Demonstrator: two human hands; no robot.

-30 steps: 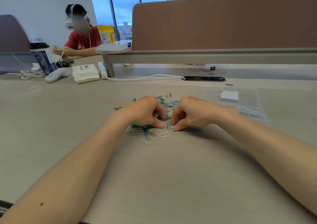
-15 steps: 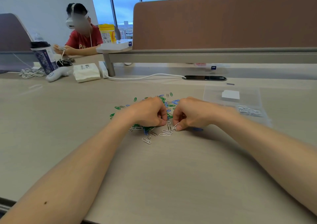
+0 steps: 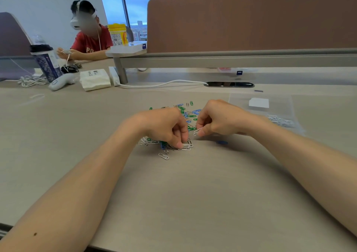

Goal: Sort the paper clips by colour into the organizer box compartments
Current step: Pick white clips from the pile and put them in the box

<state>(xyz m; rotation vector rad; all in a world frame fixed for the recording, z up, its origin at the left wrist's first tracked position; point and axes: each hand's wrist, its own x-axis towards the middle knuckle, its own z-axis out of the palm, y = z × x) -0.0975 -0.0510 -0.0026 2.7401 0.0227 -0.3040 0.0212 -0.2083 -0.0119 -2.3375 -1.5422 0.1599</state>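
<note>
1 white clip pinched in right hand; left hand pinches white clips beside green-blue-white pile.

- The beige table has a pale, matt top.
- A loose heap of paper clips lies mid-table (green, blue and white mixed together).
- To the right a clear plastic bag lies flat, with a white card at its far end and white clips at its near end.
- A white cable runs to a black slot.
- At the far left are a tissue pack, a white controller and a patterned tumbler.
</note>
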